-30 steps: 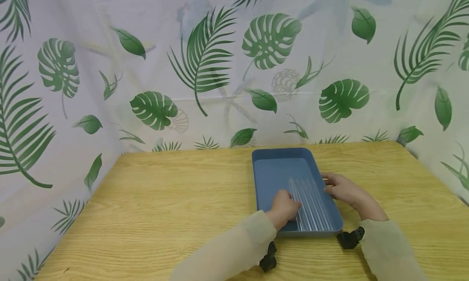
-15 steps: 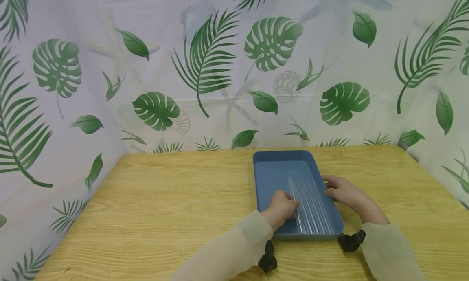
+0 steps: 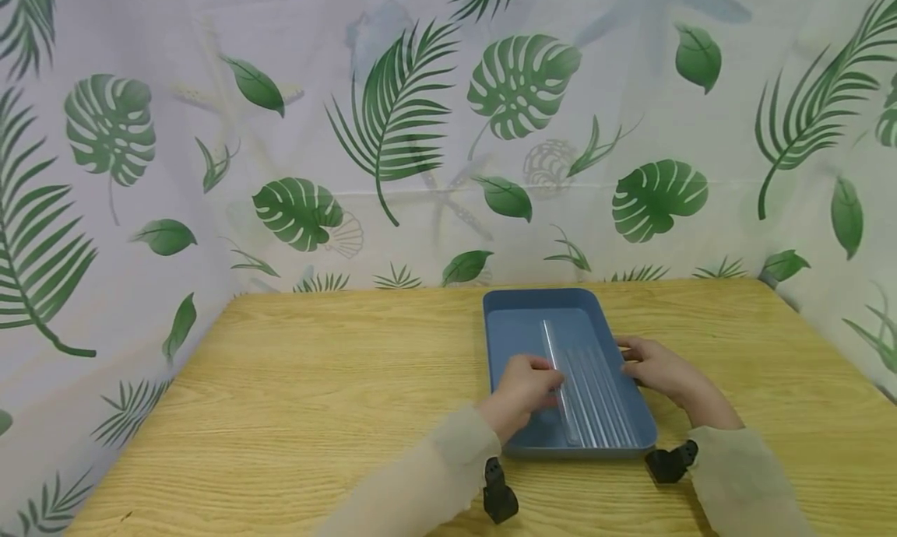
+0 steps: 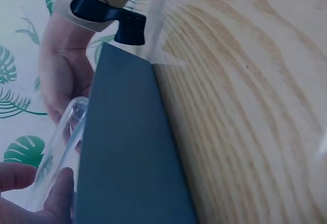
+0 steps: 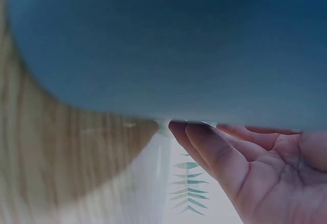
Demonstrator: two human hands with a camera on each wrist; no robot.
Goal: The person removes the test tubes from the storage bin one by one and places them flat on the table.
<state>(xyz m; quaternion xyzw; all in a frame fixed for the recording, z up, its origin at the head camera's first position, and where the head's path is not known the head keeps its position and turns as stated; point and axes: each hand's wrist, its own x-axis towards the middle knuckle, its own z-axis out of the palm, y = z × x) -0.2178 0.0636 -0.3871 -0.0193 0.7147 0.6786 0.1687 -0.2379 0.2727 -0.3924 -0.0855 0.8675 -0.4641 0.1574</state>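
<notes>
My left hand [image 3: 522, 389] pinches a clear test tube [image 3: 549, 338] between thumb and fingers, over the left half of a blue tray [image 3: 515, 327]. In the left wrist view, fingertips [image 4: 60, 193] hold the tube, whose rounded end [image 4: 77, 106] points away. Several more clear tubes [image 3: 603, 401] lie side by side in the tray, to the right of the held one. My right hand [image 3: 662, 370] rests against the tray's right side. In the right wrist view, the fingers [image 5: 219, 152] reach toward the tray wall [image 5: 163, 71] fairly straight, their tips at its lower edge.
The tray stands on a wood-grain table [image 3: 336, 389], right of its middle. A white cloth with green leaves [image 3: 420, 132] hangs behind and at both sides. A black wrist camera [image 3: 499, 490] sits below the left sleeve, another [image 3: 670, 461] by the right.
My left hand has moved left and slightly up, bringing one tube away from the row of others. The right hand stays at the tray's side.
</notes>
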